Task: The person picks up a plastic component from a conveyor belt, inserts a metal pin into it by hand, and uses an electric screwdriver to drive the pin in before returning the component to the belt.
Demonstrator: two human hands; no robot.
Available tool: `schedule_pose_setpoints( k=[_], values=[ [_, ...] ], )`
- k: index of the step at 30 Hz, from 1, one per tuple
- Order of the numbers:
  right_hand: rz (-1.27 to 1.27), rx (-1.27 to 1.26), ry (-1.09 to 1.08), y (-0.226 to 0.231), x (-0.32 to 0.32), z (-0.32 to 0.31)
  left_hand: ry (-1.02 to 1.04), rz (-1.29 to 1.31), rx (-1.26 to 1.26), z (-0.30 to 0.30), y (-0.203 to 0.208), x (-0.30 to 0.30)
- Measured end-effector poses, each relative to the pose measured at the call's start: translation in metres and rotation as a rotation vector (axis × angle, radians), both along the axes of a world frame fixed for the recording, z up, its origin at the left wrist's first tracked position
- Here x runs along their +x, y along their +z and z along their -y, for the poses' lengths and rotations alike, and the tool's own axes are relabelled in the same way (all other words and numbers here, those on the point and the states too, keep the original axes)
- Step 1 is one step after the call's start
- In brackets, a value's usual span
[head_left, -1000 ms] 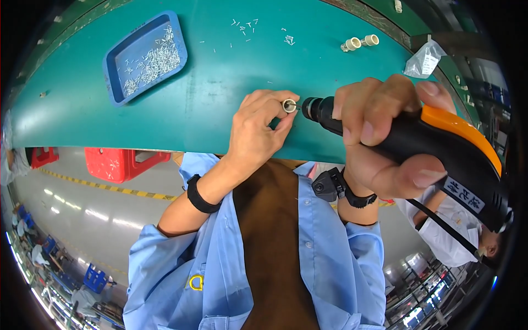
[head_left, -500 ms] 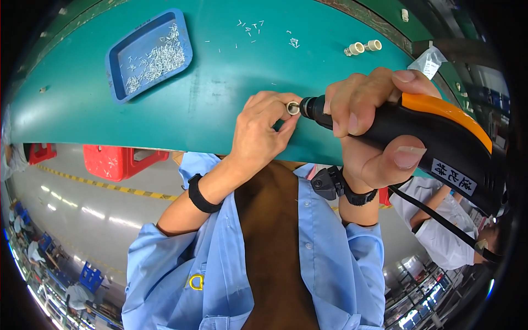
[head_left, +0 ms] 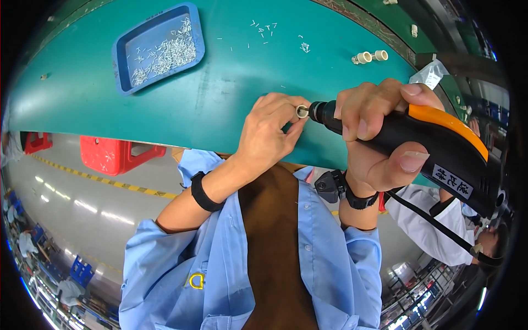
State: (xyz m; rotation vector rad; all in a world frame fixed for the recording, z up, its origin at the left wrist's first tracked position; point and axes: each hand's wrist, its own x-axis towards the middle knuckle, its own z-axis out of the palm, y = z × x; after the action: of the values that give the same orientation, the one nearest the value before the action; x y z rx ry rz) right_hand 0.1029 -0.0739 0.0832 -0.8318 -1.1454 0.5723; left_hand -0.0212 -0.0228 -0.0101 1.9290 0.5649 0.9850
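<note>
Over the green table my left hand (head_left: 269, 127) pinches a small cream round fitting (head_left: 302, 111) between thumb and fingers, its open end showing as a ring. My right hand (head_left: 382, 124) is wrapped round a black and orange electric screwdriver (head_left: 429, 144), held almost level. The tool's tip reaches the fitting's opening; whether it touches a screw inside is too small to tell. Beyond my hands a blue tray (head_left: 118, 71) holds many small silvery pins or screws (head_left: 175, 54). Two cream cylindrical fittings (head_left: 362, 58) lie at the far right of the table.
Loose pins (head_left: 304, 48) are scattered on the green tabletop (head_left: 231, 77). A clear plastic bag (head_left: 430, 73) sits by the right edge. A black cable (head_left: 434, 220) runs below the screwdriver. A red stool (head_left: 104, 155) stands left, and another person in white (head_left: 429, 225) is at right.
The table, tray and loose pins have shifted slightly in view. My hands, with the fitting and screwdriver, appear slightly further right; both grips are unchanged.
</note>
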Motion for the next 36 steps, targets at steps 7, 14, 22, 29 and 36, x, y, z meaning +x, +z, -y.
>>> schedule_pose_setpoints(
  k=[7, 14, 22, 29, 36],
  values=[
    [0.022, -0.046, 0.091, 0.000, 0.004, -0.006, 0.006, 0.005, 0.005, -0.002, 0.002, 0.000],
    [0.030, -0.134, -0.133, 0.001, -0.010, -0.005, -0.015, -0.008, 0.022, -0.003, 0.006, 0.002],
    [-0.109, 0.404, -0.201, 0.070, 0.021, 0.035, -0.077, -0.082, -0.007, -0.002, 0.025, 0.000],
    [-0.029, 0.180, -0.478, 0.040, 0.065, 0.077, -0.100, -0.138, 0.018, -0.103, 0.122, 0.055],
    [-0.043, 0.040, -0.634, 0.024, 0.069, 0.086, 0.066, -0.390, 0.215, -0.233, 0.046, 0.215]
  ],
)
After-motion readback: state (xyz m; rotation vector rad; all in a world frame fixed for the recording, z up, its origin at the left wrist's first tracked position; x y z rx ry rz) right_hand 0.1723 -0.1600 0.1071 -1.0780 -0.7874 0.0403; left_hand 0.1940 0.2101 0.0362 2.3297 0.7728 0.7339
